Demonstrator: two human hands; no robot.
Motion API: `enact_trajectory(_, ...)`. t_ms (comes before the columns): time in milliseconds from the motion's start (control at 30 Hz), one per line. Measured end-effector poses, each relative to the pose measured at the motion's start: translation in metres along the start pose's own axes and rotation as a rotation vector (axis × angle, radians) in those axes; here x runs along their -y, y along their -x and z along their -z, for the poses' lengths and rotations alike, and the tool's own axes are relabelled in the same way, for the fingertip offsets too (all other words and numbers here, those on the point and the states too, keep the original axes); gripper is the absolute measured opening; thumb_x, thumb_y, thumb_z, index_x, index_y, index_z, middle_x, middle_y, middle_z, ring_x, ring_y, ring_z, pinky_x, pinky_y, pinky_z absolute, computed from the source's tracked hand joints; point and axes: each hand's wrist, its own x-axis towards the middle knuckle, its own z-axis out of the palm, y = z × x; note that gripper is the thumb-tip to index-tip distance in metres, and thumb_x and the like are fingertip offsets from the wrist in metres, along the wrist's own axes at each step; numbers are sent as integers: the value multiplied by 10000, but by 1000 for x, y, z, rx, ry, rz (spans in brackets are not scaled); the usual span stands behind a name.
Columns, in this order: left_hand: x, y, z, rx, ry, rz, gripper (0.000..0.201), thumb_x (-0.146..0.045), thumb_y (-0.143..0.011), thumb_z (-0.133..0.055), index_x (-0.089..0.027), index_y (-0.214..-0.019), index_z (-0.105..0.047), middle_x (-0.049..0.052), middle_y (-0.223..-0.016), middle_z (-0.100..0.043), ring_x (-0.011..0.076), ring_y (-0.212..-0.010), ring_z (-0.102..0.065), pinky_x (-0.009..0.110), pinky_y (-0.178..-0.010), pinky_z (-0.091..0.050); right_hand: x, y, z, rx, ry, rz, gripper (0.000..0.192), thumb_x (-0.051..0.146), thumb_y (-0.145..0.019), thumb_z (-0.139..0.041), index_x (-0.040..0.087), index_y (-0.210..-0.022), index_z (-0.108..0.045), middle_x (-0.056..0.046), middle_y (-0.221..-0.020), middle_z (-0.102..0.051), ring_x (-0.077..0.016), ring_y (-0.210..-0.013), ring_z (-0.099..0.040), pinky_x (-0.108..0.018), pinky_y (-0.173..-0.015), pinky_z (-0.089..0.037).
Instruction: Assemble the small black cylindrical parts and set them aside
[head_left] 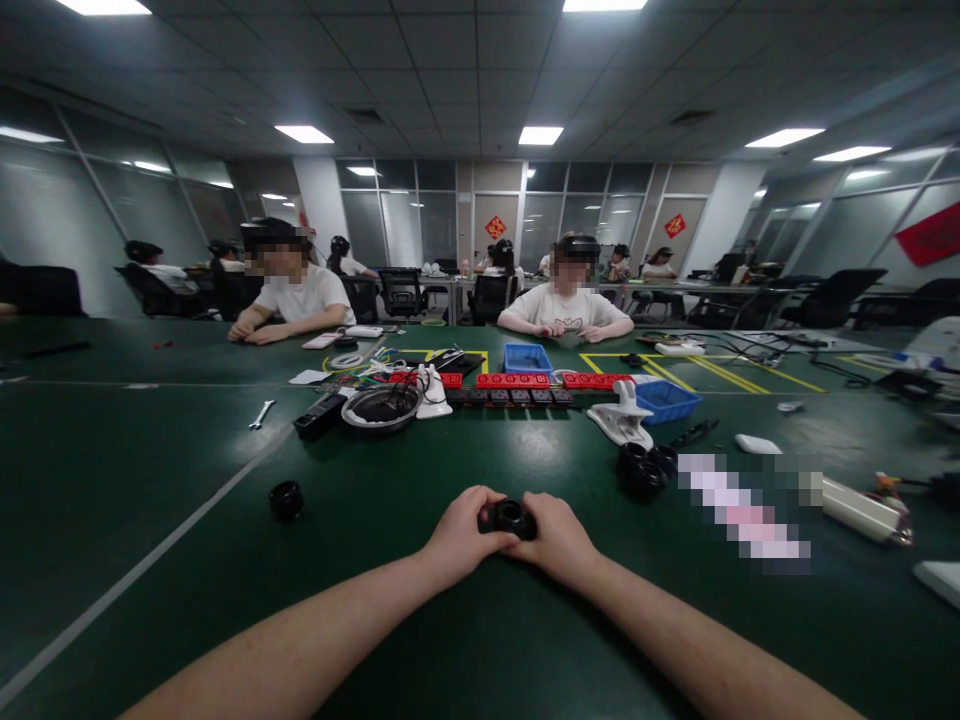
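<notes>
My left hand (466, 535) and my right hand (559, 535) meet low over the green table, near the middle of the view. Between them they grip a black ring-shaped part (512, 515), its round opening facing up. Fingers of both hands wrap its sides and hide its lower edge. To the left, apart from my hands, a similar black round part (286, 500) rests on the table. Several more black round parts (641, 470) lie clustered to the right of my right hand.
Ahead stand a round metal-rimmed dish (381, 412), a white clip stand (624, 420), red socket strips (512, 381) and blue trays (667, 402). A wrench (262, 415) lies left; a cream cylinder (859, 508) lies right. Two people sit across the table (405, 630).
</notes>
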Motion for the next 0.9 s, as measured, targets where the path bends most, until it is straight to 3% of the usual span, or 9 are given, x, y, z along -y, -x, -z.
enact_trajectory(133,1,-3,3,49,13,-67,358,-246,-584,-658,-187,-917,-541,-1,-811,-497,145,-717,-454,233,-623,-358,-2,0,7,23,-10,52,469,586,-563,-571,169,-765,-496,-27,-756,-533,-181,-705,-466,-279,-616,-313)
enact_trajectory(333,3,-7,9,156,23,-126,389,-300,-624,-637,-203,-987,-541,-1,-800,-495,136,-695,-444,222,-595,-349,-19,-5,22,233,-300,243,467,395,-649,-608,208,-1057,-479,-32,-942,-533,-194,-865,-466,-305,-749,-334)
enact_trajectory(533,5,-7,7,151,55,-119,401,-294,-616,-647,-192,-988,-536,4,-824,-494,131,-698,-448,222,-608,-366,-25,-8,23,301,-356,288,258,337,-683,-592,186,-890,-570,-21,-873,-536,-188,-856,-461,-295,-755,-342)
enact_trajectory(900,1,-3,1,71,18,-64,368,-289,-572,-673,-175,-900,-551,-3,-779,-485,136,-681,-442,220,-583,-347,-17,-6,13,168,-265,112,385,386,-538,-683,174,-828,-543,0,-768,-541,-160,-714,-464,-239,-608,-322)
